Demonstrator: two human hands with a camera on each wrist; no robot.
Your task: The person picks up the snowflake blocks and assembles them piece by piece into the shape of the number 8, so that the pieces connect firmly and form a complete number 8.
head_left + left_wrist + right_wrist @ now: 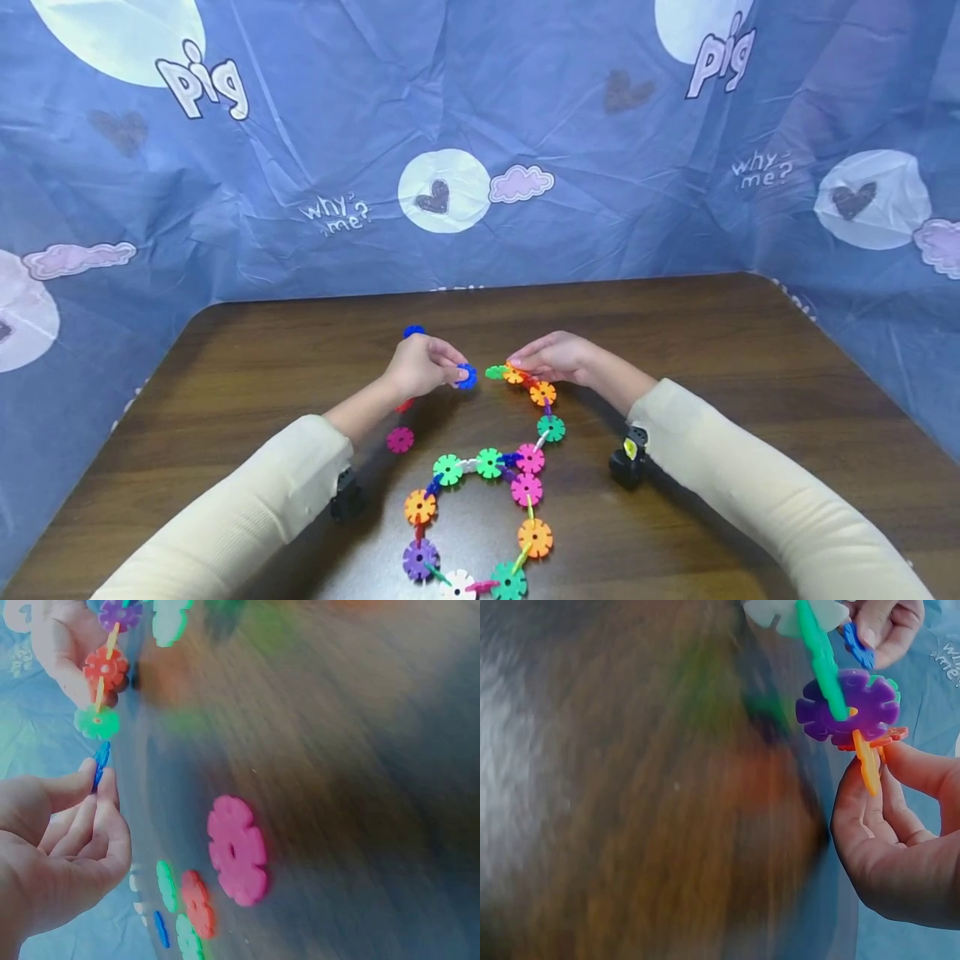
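My left hand [422, 367] pinches a blue snowflake disc [467, 377] between thumb and fingers. Facing it, my right hand [557, 357] grips a chain of notched plastic discs near its far end, at a red disc [105, 669]. A green disc [496, 372] forms the chain's tip. In the head view a small gap separates it from the blue disc; the left wrist view has their edges close together, and contact is unclear. Toward me the chain runs through a pink disc [530, 458] into a ring of linked discs, including an orange disc [536, 538] and a purple disc [420, 559].
A loose pink disc [401, 440] lies on the brown table [675, 333] below my left forearm. Another blue disc [414, 331] lies beyond the left hand. Loose green discs and a red disc [198, 904] show in the left wrist view. A blue printed cloth [570, 108] hangs behind.
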